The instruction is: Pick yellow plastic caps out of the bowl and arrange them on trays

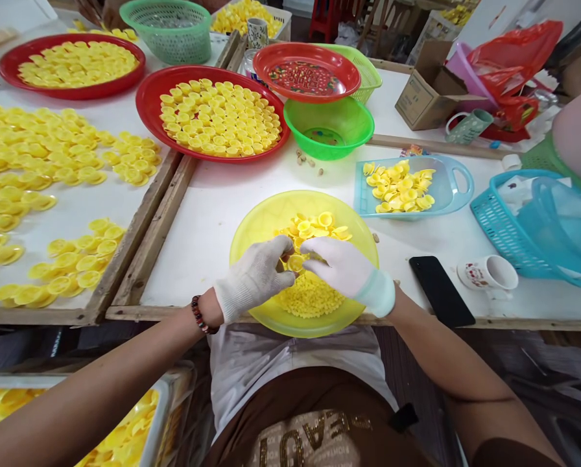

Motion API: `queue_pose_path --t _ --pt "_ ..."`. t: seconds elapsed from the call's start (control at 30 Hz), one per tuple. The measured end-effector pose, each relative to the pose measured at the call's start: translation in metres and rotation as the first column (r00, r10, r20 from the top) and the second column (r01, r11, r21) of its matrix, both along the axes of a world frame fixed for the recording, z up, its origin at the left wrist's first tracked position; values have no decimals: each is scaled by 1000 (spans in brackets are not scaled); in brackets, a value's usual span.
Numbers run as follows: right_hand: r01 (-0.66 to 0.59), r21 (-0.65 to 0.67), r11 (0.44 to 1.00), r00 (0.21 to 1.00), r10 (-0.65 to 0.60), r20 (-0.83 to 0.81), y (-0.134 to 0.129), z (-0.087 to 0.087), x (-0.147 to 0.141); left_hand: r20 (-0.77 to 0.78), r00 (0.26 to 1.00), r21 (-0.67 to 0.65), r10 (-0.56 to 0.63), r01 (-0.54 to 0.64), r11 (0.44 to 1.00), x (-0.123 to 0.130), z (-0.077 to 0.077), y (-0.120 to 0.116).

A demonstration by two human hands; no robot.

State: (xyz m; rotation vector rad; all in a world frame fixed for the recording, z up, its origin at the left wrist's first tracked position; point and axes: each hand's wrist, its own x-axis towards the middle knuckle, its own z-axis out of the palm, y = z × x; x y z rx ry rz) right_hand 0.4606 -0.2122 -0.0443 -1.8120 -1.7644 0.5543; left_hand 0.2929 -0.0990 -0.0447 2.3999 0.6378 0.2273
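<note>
Both my hands wear white knit gloves and meet over a yellow plastic bowl (251,220) at the table's front edge. My left hand (259,272) is closed, thumb and fingers curled round a small yellow plastic cup (295,262). Close beside it, my right hand (342,263) has its fingers bent in a pinch; whatever is between them is hidden. Under the hands, the bowl holds a heap of small yellow pellet-like pieces (312,298). Shallow yellow cups (325,220) are piled on its far side.
Right of the bowl are a blue tray (449,194) of yellow pieces, a black phone (439,288), a white mug (487,272) and a blue basket (509,227). Beyond stand a green bowl (329,146) and a red tray (147,123) of cups. Wooden strips (139,259) edge the tables.
</note>
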Motion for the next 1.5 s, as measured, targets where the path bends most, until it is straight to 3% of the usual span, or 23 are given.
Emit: queue_pose_path --t 0.2,0.5,0.7,0.77,0.87,0.93,1.0,1.07,1.13,1.2,1.3,1.5 --pt "-10 -6 1000 995 10 -101 -11 5 7 77 996 74 -50 45 996 -18 1 6" --pt "-38 40 998 949 49 -312 4 19 -25 47 998 15 -51 50 999 -24 -4 1" --pt "92 -52 994 927 -105 -361 -1 23 -17 75 997 -1 -32 32 999 -27 -5 2" --pt "52 -99 994 944 -81 -320 -6 20 -14 112 994 -4 1 0 1000 -32 -3 2" --pt "-117 -193 974 983 86 -161 -12 10 -13 205 978 28 39 -46 999 -41 5 12" --pt "-202 -275 940 979 202 -30 -14 0 -15 251 965 97 74 -102 990 -52 15 32" --pt "-216 -332 918 965 252 69 -14 -8 -16 247 953 196 178 -229 954 -67 26 66" --pt "-200 -339 919 961 252 116 -14 -13 -18 184 908 275 377 -416 867 -89 37 109" --pt "-194 -325 926 960 247 129 -13 -14 -19 60 802 328 595 -579 747 -114 43 154" --pt "-195 -323 926 959 250 136 -14 -13 -20 -82 702 366 708 -639 676 -138 43 194" --pt "-184 -348 919 957 249 151 -15 -8 -21 -221 674 361 705 -614 701 -160 29 232" --pt "-144 -428 892 949 247 194 -7 -5 -26 -278 728 325 627 -543 774 -172 -16 273"
